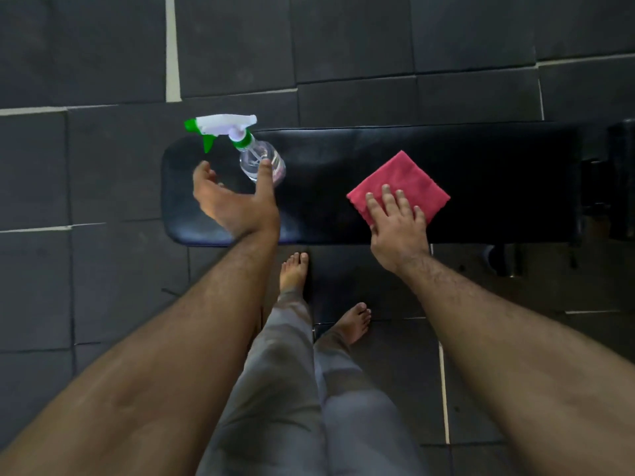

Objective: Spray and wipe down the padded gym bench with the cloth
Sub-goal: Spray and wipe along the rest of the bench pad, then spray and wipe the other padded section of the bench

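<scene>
A black padded gym bench [343, 156] lies across the view in front of me. A clear spray bottle [256, 154] with a white and green trigger head stands on its left end. My left hand [233, 197] is open just in front of the bottle, thumb and fingers spread on either side of it; whether the thumb touches it I cannot tell. A folded pink cloth [403, 178] lies flat on the middle of the pad. My right hand [398, 225] rests flat on the cloth's near corner, fingers spread.
Dark rubber floor tiles [103, 166] with pale gaps surround the bench. My bare feet [293, 269] and grey trouser legs stand right at the bench's near edge. The bench's frame and another black pad [622, 173] sit at the right.
</scene>
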The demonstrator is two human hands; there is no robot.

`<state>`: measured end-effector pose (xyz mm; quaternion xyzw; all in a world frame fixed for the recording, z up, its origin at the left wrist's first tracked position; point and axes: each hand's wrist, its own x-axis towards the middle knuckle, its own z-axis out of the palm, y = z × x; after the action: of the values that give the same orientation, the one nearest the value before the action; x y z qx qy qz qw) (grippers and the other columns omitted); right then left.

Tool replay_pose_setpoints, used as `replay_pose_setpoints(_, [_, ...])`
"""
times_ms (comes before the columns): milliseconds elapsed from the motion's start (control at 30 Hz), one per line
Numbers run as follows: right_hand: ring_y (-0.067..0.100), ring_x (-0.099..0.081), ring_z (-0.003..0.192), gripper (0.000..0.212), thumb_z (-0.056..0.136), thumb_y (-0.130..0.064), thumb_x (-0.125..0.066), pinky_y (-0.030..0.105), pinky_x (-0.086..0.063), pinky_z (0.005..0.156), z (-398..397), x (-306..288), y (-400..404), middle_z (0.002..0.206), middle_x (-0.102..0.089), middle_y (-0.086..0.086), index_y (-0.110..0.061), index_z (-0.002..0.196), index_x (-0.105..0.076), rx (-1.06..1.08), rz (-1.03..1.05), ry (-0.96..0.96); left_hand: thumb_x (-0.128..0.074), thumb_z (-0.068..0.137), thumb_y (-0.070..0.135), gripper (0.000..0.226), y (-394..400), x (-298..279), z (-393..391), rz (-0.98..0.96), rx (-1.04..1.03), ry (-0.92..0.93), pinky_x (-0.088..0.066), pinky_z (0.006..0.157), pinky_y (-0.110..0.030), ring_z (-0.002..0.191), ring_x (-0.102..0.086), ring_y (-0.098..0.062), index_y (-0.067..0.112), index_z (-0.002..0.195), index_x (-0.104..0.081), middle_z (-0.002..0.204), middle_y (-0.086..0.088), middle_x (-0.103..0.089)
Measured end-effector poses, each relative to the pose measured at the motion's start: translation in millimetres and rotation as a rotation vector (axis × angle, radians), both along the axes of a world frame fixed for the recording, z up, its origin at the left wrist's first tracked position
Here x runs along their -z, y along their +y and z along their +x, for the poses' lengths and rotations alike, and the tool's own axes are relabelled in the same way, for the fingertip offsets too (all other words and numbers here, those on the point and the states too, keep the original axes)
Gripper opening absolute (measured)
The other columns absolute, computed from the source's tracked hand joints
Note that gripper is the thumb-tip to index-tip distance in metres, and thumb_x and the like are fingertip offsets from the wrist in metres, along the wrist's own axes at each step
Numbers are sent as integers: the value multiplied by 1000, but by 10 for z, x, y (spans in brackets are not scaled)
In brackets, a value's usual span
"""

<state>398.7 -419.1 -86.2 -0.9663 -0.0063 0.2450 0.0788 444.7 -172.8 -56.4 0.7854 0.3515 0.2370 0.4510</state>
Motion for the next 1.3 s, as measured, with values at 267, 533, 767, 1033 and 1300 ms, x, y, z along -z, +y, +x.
replay_pose_setpoints(267, [32,-19,163,64,107,-33,-50,62,-27,124,66,-3,11,178,-19,5,-32,167,-28,-42,-44,-39,-97,79,33,116,136,-118,490,-62,217,-104,-35,124,-25,139,-50,-14,-6,164,-30,151,-7,-46])
replay_pose_setpoints(533, [35,-33,156,69,97,-28,-66,62,-31,116,12,50,-93,172,-35,7,-28,161,-42,-76,-18,-141,-60,83,0,91,136,-89,821,-44,412,-170,-45,104,-10,127,-49,17,-15,163,-20,158,-18,-33])
replay_pose_setpoints(767, [29,-30,159,70,100,-41,-62,60,-26,118,52,39,-266,175,-30,2,-31,164,-36,-87,-15,-128,-62,87,16,76,14,-61,1215,98,1135,-43,-51,106,-32,120,-54,-1,1,159,-42,145,-7,-47])
replay_pose_setpoints(1033, [28,-37,157,63,100,-40,-56,60,-25,124,4,-15,-743,171,-38,7,-25,160,-46,-29,57,-179,-63,97,53,51,-926,-393,1633,222,1625,225,-52,80,-42,91,-65,-23,9,122,-69,102,-2,-69])
replay_pose_setpoints(1300, [33,-30,159,64,104,-40,-57,61,-18,129,-82,76,-2313,170,-37,10,-19,162,-42,527,-43,-226,-62,103,58,39,-2636,-421,1562,17,1671,380,-62,66,-53,65,-65,-27,21,104,-76,75,-4,-65])
